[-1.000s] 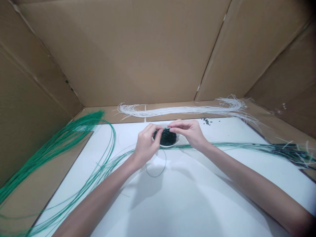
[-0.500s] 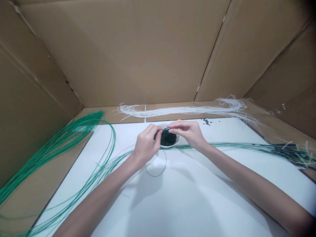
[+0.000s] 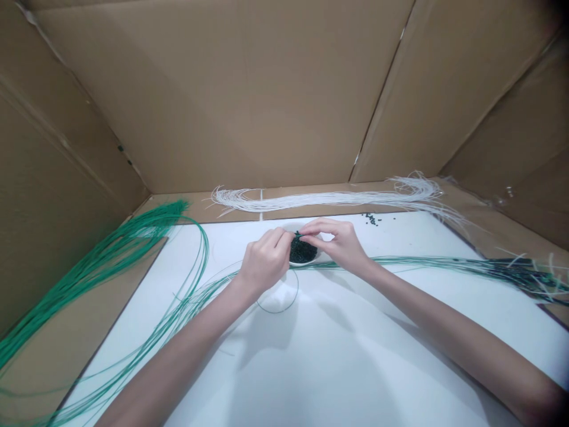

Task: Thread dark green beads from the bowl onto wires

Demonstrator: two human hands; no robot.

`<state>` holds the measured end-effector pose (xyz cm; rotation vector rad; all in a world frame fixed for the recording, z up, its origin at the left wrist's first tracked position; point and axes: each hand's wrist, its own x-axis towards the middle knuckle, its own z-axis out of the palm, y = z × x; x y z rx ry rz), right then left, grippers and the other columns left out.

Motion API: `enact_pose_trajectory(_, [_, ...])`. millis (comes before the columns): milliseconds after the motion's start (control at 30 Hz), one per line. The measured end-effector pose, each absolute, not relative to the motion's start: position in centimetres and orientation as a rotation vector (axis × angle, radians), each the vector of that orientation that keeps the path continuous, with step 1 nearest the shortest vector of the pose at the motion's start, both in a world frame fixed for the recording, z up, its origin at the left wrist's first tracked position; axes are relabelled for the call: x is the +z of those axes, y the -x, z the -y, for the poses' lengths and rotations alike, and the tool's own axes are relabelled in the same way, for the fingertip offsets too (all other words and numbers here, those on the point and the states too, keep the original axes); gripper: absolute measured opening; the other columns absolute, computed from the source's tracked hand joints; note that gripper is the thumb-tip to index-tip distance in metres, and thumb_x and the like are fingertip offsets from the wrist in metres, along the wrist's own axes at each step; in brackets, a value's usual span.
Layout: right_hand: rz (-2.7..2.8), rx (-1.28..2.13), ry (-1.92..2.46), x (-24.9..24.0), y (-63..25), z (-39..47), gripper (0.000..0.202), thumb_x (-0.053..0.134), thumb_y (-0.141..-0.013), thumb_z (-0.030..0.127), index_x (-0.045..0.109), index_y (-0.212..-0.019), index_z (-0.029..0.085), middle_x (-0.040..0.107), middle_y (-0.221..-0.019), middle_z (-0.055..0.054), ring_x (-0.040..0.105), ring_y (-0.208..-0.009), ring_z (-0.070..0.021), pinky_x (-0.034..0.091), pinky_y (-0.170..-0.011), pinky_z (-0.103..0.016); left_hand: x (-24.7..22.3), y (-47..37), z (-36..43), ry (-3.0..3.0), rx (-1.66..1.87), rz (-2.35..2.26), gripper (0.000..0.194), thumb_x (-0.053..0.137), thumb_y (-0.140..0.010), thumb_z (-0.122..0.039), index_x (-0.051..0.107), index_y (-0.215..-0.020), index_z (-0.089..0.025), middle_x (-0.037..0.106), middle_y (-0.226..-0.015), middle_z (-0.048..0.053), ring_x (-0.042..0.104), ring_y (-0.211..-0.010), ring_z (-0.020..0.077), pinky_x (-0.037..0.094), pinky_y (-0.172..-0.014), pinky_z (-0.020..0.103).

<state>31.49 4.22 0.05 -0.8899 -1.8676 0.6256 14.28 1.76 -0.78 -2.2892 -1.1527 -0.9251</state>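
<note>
Over a white bowl (image 3: 319, 256) of small dark green beads (image 3: 304, 250), both hands meet with their fingertips nearly touching. My left hand (image 3: 268, 256) is closed in a pinch on a thin green strand (image 3: 284, 311). The strand hangs below that hand in a loose loop above the white board. From the right, my right hand (image 3: 340, 242) pinches with thumb and forefinger. A tiny green piece shows between the two hands' fingertips, too small to make out. The bowl's left side is hidden behind my left hand.
Green strands (image 3: 427, 262) cross the white board (image 3: 347, 367) behind my wrists. A thick green bundle (image 3: 111, 255) lies left, a white bundle (image 3: 311, 200) at the back. Loose dark beads (image 3: 371, 219) lie beyond my right hand. Cardboard walls (image 3: 249, 89) enclose the back and sides.
My left hand has turned slightly and moved a little right, covering more of the bowl. The right fingertips have shifted slightly left and down. The hanging loop has swung a little left and up.
</note>
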Motion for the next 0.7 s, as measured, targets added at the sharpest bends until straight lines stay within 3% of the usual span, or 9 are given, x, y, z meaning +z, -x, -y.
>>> enact_pose_trajectory(367, [1.695,1.013,0.831,0.1,-31.8,-4.7,0.011,0.065,-0.067,0.029,0.07,-0.072,0.02,0.067,-0.078,-0.004,0.06,-0.076,-0.0153,0.047,-0.073,-0.029,-0.1,-14.4,-1.4,2.453,-1.288,1.254,0.012,0.041,-0.083,-0.016,0.054,-0.083,-0.017,0.059,-0.077,0.003,0.055,-0.07,0.011,0.042,-0.065,0.021])
enact_pose_trajectory(700, [1.622,1.114,0.785,0.1,-31.8,-4.6,0.013,0.062,-0.07,0.031,0.07,-0.07,0.021,0.067,-0.077,-0.002,0.058,-0.069,-0.0122,0.048,-0.067,-0.026,0.4,-14.7,-1.1,2.473,-1.421,1.209,0.012,0.042,-0.083,-0.015,0.054,-0.084,-0.017,0.06,-0.077,0.003,0.054,-0.071,0.0109,0.043,-0.066,0.022])
